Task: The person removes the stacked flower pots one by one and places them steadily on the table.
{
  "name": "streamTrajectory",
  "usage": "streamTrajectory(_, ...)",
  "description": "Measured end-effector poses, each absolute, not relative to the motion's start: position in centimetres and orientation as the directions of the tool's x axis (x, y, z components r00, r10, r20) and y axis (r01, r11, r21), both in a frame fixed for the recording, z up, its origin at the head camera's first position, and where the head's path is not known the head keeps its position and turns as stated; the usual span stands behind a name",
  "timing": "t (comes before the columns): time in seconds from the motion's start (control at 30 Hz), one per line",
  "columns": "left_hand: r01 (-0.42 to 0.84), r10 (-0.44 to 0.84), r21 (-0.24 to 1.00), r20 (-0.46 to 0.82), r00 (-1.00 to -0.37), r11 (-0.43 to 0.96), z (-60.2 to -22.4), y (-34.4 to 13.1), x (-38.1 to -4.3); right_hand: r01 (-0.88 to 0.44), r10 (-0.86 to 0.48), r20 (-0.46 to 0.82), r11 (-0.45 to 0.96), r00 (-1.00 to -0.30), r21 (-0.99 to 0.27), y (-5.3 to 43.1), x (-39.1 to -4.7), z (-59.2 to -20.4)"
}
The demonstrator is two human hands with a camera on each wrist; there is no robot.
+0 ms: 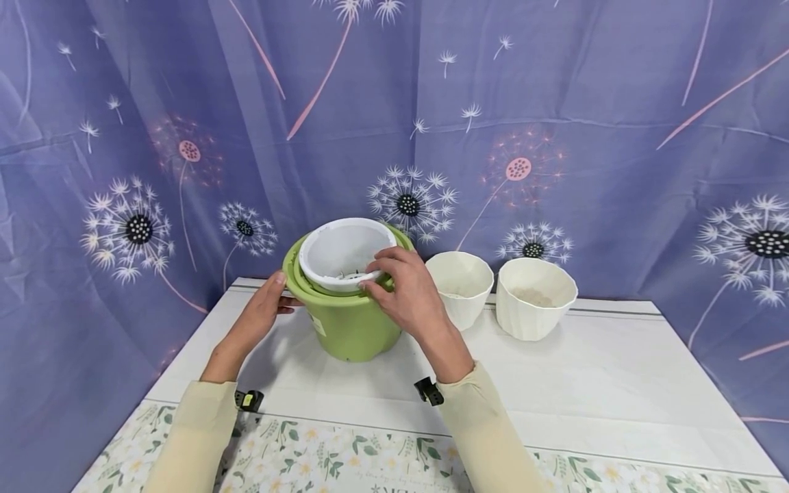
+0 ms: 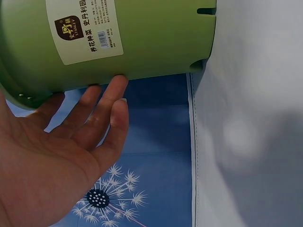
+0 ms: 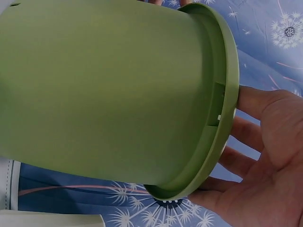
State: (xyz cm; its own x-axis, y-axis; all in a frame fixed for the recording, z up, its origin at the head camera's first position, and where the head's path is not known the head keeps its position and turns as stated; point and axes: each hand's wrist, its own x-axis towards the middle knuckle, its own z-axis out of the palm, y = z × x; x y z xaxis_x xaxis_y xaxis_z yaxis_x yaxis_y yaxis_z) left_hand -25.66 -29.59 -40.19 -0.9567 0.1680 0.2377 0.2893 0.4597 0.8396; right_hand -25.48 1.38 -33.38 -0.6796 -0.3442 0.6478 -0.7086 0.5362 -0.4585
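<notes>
A large green flowerpot (image 1: 357,332) stands upright on the table, with another green rim nested inside it. Within those sits a white flowerpot (image 1: 335,246), slightly tilted; small dark marks show low inside it, too unclear to name. My left hand (image 1: 255,315) holds the green pot's left side, thumb at the rim and fingers beneath it. In the left wrist view its fingertips touch the green wall beside a printed label (image 2: 87,28). My right hand (image 1: 409,294) pinches the white pot's near right rim, fingers inside and thumb outside. The right wrist view shows the green rim (image 3: 232,90) before its fingers.
Right of the green pot stand two cream ribbed pots, one (image 1: 462,308) close to it and another (image 1: 530,322) farther right. Both have pale material in the bottom. A white table cover (image 1: 616,383) lies below, and a purple dandelion curtain (image 1: 555,89) hangs behind.
</notes>
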Motion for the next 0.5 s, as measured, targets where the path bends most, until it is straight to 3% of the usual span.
streamTrajectory(0.5,0.278,0.164,0.845,0.227,-0.96,0.457,-40.05,-29.52,-25.51,-0.705,-0.322,0.654,0.521,-0.685,-0.481,1.17,-25.61,-33.41)
